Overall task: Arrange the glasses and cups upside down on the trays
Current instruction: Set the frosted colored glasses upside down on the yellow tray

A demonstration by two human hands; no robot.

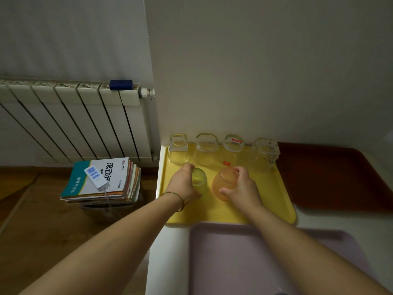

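A yellow tray (276,194) lies on the white table against the wall. Along its far edge stand several clear glasses upside down: a square one (178,149), an octagonal one (206,150), a round one with a red label (232,149) and a faceted one (265,154). In the tray's middle my left hand (184,184) grips a green glass (200,180) from its left side. My right hand (242,188) grips an orange glass (225,182) from its right side. Both glasses stand base up on the tray.
A mauve tray (234,262) lies in front of the yellow one, and a dark red tray (331,177) to its right. On the wooden floor at left is a stack of books (102,184) with a white power strip (96,177). A radiator (70,118) lines the left wall.
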